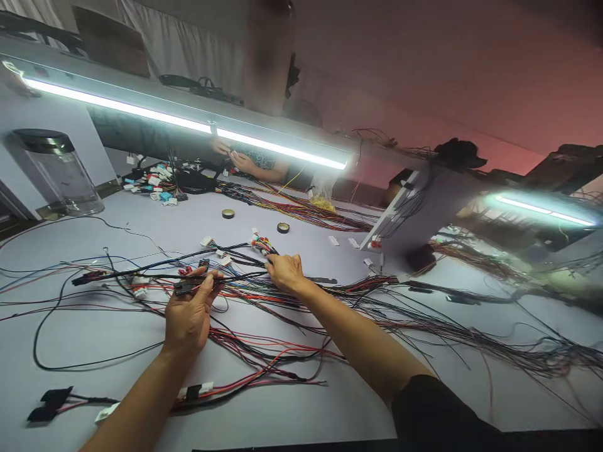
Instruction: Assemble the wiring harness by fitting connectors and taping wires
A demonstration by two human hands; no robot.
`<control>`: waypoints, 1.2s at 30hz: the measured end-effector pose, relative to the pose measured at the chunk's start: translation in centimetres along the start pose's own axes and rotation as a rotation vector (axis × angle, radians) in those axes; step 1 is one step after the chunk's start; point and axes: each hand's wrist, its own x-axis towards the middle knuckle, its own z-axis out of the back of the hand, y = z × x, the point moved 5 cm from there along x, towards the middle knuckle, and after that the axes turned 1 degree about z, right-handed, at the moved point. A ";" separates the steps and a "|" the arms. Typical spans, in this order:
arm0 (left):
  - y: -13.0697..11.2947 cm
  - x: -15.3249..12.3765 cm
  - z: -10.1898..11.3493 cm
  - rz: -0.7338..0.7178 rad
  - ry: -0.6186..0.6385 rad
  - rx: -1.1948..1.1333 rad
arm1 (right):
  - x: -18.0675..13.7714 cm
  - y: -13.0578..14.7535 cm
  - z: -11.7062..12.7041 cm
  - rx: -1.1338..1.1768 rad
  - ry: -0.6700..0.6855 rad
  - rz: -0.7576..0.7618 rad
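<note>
My left hand is closed around a black connector, thumb on top, at the end of a black-wrapped branch of wires. Farther right, my right hand pinches the wire harness near where its branches meet. Its fingertips are partly hidden. White connectors and a cluster of plugs with coloured wires lie just beyond the hands. Another dark plug ends the branch at the left. Below, red and black wires spread over the white table.
Two rolls of black tape lie toward the back. A glass bottle stands back left, beside a pile of connectors. Long loose wires run off right. Across the table, a co-worker's hands show beneath the lamp.
</note>
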 end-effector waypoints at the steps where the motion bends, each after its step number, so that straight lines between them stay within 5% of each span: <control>1: 0.0 0.0 0.0 0.003 0.002 -0.004 | 0.4 -0.1 -0.1 0.033 0.009 -0.027; 6: 0.0 0.3 0.2 0.010 0.018 -0.024 | 2.1 -1.4 -0.2 0.254 0.021 -0.076; 17: -0.2 0.5 0.3 0.029 -0.009 -0.094 | 1.0 -1.6 0.9 0.668 0.096 0.197; 36: 0.4 0.8 0.8 0.088 -0.053 -0.063 | -0.6 -0.5 0.6 0.459 0.081 0.376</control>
